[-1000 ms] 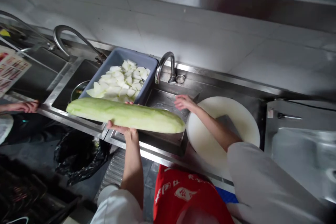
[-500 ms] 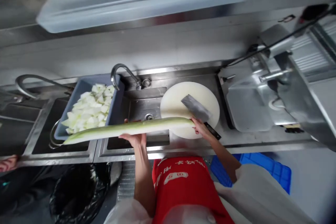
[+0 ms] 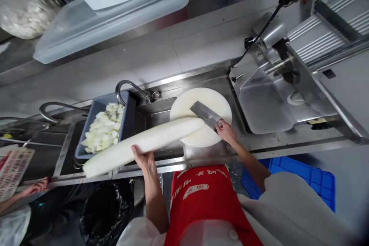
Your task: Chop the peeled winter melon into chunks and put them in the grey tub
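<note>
My left hand grips the near side of a long pale gourd-like vegetable, its thumb on top and its other fingers hidden underneath. One end of the vegetable rests on the round white cutting board; the other juts left past the blue-grey tub. On the board lies a cleaver with a broad grey blade, its handle end toward me. My right hand is closed around that handle end. White chunks of cut vegetable fill much of the tub.
A metal slicing machine stands right of the board. Curved faucets rise behind the sinks. At the left, a co-worker's hand is near a perforated basket. A black-lined bin and blue crate are below.
My right hand has let go of the vegetable's right end and taken the cleaver's handle. The vegetable has turned, showing its white face. The view has shifted, and the co-worker's basket appears.
</note>
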A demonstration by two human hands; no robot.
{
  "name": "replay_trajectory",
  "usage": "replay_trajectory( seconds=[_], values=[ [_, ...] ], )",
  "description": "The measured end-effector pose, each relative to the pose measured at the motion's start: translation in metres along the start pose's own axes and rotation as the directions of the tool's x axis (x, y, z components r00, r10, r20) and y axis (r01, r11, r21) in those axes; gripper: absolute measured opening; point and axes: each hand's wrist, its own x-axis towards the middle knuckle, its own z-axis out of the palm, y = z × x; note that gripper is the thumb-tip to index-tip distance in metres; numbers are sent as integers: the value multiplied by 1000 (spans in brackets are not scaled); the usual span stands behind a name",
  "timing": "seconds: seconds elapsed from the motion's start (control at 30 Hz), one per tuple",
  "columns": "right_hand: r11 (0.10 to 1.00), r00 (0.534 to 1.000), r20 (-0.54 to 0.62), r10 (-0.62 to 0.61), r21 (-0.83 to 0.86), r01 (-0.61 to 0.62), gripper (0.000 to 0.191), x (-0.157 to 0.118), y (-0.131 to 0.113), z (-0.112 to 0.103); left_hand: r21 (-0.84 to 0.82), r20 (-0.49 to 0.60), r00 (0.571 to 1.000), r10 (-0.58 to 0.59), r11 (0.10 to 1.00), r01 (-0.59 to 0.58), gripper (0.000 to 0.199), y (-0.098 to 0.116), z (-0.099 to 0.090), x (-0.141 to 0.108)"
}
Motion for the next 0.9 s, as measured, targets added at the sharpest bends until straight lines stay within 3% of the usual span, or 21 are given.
replay_trajectory(
  seconds=[0.07,0.17,0.27,0.4,0.47,0.53,0.63,0.73,0.8,0.87,0.9],
  values=[
    [910,988,-51,-148,-399,115,43,-12,18,4,70,-17,1000,22,997,-21,64,-1,-7,0],
    [817,978,-5,-209,-551,172,55,-26,38,15,96,-49,995,92,991,-87,63,4,-14,-2],
    [840,981,16,-192,-515,172,63,-28,42,18,73,-82,984,155,986,-150,66,17,-7,-5],
    [919,983,-29,-179,-363,157,56,-19,39,3,26,3,952,305,952,-305,56,52,28,-12],
    [961,982,-52,-184,-218,168,43,-14,41,-9,-18,84,903,422,907,-422,51,77,52,-17],
    [981,981,-70,-179,-88,172,34,-12,46,-19,-73,175,825,538,842,-534,51,102,79,-21],
    [984,980,-95,-178,4,179,28,-12,53,-30,-91,367,709,602,782,-617,54,130,118,-22],
    [985,979,-120,-162,39,168,27,-21,56,-34,-144,549,648,528,824,-549,59,134,143,-14],
    [987,981,-133,-143,50,151,28,-30,57,-33,-173,656,614,439,880,-443,62,123,145,-6],
    [989,982,-143,-126,57,136,28,-40,56,-32,-130,701,640,316,938,-320,62,103,133,2],
    [990,982,-148,-120,57,129,28,-45,56,-31,-96,677,690,258,959,-265,61,91,121,6]
  ],
)
